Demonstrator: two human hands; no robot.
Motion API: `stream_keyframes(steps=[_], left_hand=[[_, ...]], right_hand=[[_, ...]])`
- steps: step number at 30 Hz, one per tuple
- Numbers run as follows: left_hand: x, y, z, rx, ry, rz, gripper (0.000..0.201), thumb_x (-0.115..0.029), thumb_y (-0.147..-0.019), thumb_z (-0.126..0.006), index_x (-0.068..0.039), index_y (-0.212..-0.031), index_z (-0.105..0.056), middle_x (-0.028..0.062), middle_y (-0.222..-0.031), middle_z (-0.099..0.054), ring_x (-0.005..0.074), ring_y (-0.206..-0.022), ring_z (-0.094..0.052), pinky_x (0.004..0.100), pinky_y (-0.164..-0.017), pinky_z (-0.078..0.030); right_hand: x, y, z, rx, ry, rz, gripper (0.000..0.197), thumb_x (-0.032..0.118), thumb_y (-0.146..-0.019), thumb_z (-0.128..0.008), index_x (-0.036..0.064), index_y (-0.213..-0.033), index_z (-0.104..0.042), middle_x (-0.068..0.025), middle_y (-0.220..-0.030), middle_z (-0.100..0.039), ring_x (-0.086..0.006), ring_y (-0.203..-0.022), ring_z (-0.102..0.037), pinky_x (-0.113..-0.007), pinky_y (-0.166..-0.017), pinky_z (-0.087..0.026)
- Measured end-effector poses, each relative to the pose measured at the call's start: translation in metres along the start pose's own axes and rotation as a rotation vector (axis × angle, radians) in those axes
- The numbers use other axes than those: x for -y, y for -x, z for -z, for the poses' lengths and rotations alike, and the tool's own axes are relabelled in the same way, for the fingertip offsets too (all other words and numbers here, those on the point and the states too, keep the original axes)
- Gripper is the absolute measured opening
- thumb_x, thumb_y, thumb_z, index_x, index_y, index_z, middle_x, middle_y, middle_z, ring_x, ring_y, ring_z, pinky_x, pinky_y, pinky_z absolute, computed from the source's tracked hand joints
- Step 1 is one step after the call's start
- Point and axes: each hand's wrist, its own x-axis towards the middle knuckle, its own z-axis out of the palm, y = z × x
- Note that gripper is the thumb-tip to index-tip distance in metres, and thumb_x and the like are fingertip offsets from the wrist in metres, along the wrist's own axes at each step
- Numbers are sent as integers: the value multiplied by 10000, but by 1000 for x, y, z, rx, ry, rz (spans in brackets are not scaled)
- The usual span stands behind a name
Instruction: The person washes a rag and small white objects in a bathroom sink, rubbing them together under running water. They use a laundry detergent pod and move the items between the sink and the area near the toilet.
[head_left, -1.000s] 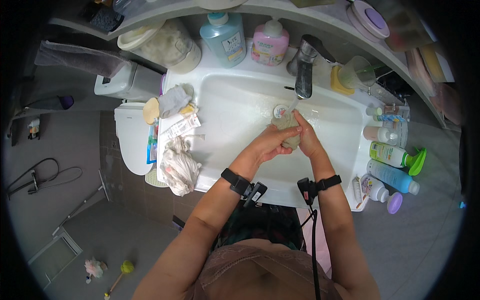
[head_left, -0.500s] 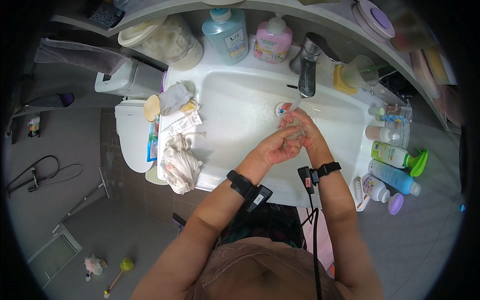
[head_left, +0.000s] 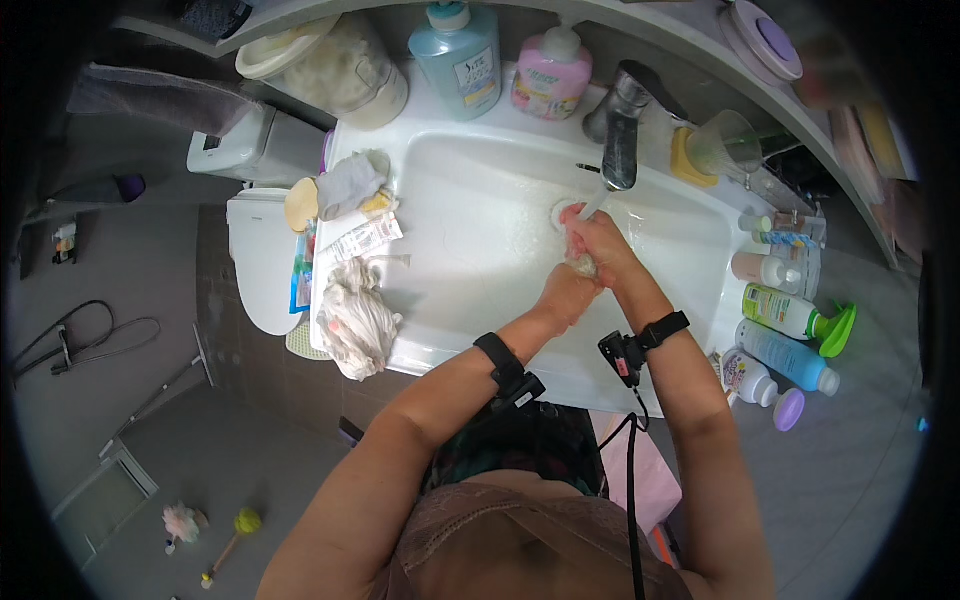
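Note:
Under the running water stream (head_left: pixel 595 203) of the chrome faucet (head_left: pixel 620 160), my two hands are together over the white sink (head_left: pixel 470 290). A small pale, wet bundle (head_left: pixel 583 265) shows between them, mostly covered by fingers; what it is I cannot make out. My left hand (head_left: pixel 568 298) is closed round its near end, knuckles up. My right hand (head_left: pixel 598 243) is closed on its far side, with fingertips close to the drain (head_left: pixel 560 214).
A whitish crumpled cloth (head_left: pixel 355 325), a tube (head_left: pixel 362 240) and a grey cloth (head_left: pixel 352 187) lie on the left rim. A blue bottle (head_left: pixel 457 65) and pink pump bottle (head_left: pixel 552 75) stand behind. A green-topped spray bottle (head_left: pixel 785 310) and other bottles line the right.
My left hand has turned over from palm-up to knuckles-up and closed tighter. My right hand has also rolled over, and the pale bundle is now squeezed smaller and more hidden.

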Motion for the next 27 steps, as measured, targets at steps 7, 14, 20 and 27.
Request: stream_keyframes(steps=[7, 14, 20, 27], left_hand=[[21, -31, 17, -477, -857, -579, 317, -135, -1141, -820, 41, -1401, -781, 335, -1071, -886, 605, -1067, -865, 653, -973, -708], [-1, -11, 55, -561, -901, -864, 487, -210, -1145, -869, 98, -1482, -700, 365, -1200, -878, 654, -1024, -852, 659, -904, -728], [-52, 34, 49, 391, 460, 10, 424, -266, -1190, -927, -42, -1524, -792, 207, -1323, -885, 275, -1047, -864, 332, -750, -702], [-50, 30, 50, 370, 1227, 161, 239, -110, -1252, -866, -174, -1478, -822, 220, -1421, -761, 122, -904, -681, 202, -637, -526]], right_hand=[[-41, -33, -3, -297, -176, 60, 168, 121, -1205, -661, 58, -1278, -799, -64, -936, -711, -183, -739, -667, -389, -658, -555], [-28, -26, -9, -129, -406, -29, 350, 391, -1271, -706, 78, -1395, -803, -92, -1198, -775, -245, -1035, -772, -453, -926, -664], [-21, -8, 14, 345, -531, -9, 599, 608, -1266, -735, 82, -1546, -790, -138, -1411, -805, -297, -1258, -803, -500, -1132, -681], [-42, 1, 3, 167, -666, 32, 550, 560, -1203, -936, 115, -1483, -776, -97, -1380, -818, -245, -1304, -838, -411, -1057, -739]])
